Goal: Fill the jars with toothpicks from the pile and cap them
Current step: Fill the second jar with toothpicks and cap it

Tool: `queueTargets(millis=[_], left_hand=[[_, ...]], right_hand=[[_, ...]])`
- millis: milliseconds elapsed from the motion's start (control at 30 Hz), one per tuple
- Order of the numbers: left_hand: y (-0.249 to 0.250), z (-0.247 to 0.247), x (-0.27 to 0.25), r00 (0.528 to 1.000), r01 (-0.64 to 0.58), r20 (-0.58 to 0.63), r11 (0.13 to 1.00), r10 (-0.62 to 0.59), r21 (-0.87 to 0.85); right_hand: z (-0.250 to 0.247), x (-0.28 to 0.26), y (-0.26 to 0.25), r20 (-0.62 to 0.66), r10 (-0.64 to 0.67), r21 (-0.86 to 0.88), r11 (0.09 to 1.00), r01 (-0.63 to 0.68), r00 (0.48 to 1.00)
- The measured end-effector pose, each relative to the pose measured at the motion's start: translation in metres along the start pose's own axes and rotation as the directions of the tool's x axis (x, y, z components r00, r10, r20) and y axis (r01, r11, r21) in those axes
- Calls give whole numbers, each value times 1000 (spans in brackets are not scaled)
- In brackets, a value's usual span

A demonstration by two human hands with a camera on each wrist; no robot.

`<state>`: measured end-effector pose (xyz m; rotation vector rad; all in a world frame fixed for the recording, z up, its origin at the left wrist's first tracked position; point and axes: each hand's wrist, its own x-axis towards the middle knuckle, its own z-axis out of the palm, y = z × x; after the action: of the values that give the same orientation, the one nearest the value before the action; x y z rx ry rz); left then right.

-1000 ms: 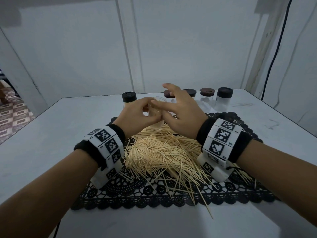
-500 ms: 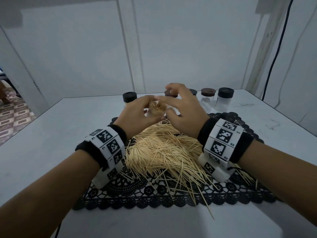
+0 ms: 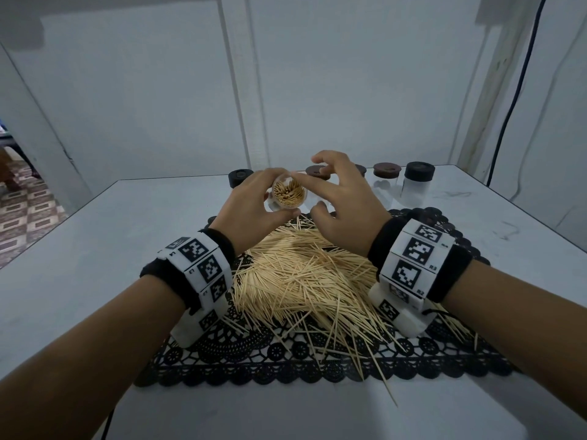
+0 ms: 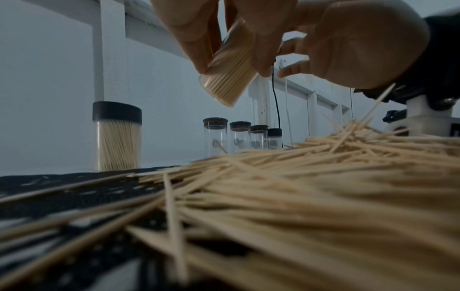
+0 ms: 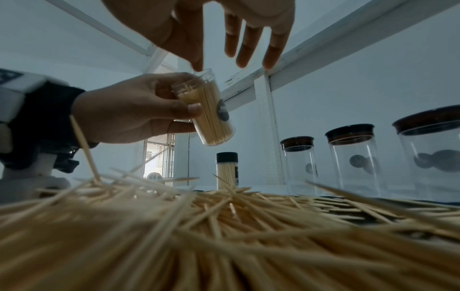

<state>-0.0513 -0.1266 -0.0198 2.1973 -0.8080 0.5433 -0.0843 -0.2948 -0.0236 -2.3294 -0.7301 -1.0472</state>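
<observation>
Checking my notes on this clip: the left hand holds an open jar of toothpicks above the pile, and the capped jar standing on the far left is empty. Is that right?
Not quite. The capped jar on the far left is full of toothpicks, as the left wrist view shows. The rest holds: the left hand holds an open jar of toothpicks above the pile.

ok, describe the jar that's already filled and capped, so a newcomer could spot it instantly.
Start at the black lace mat under the toothpick pile. At the mat's far left edge, left of the hands, one jar stands alone, apart from the row of capped jars on the right. Only it is both black-capped and packed with toothpicks; the row's jars are empty.
</observation>
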Motion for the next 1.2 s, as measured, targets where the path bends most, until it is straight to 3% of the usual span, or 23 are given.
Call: queueTargets(millis=[100, 267, 467, 633, 833, 1200], left_hand=[[1, 1, 0, 1000, -22, 4, 1000, 22, -3], [0, 1, -1, 998, -53, 15, 999, 53, -7], [0, 2, -1, 998, -56, 5, 998, 56, 3], [0, 2, -1, 1000, -23, -3, 999, 23, -31], [0, 2, -1, 999, -38, -3, 998, 38, -42], [-1, 1, -1, 996, -89, 15, 996, 89, 16]], right_hand=[[-1, 2, -1, -8, 9, 26, 1000, -9, 1000], [5, -2, 1, 88, -1, 47, 999, -3, 996], [-2, 2, -1, -10, 42, 109, 993, -40, 999], [-1, -1, -4, -1, -71, 0, 997, 71, 997], [-3, 0, 0, -79, -6, 44, 999, 10, 997], [-1, 1, -1, -25, 45, 17, 999, -45, 999]])
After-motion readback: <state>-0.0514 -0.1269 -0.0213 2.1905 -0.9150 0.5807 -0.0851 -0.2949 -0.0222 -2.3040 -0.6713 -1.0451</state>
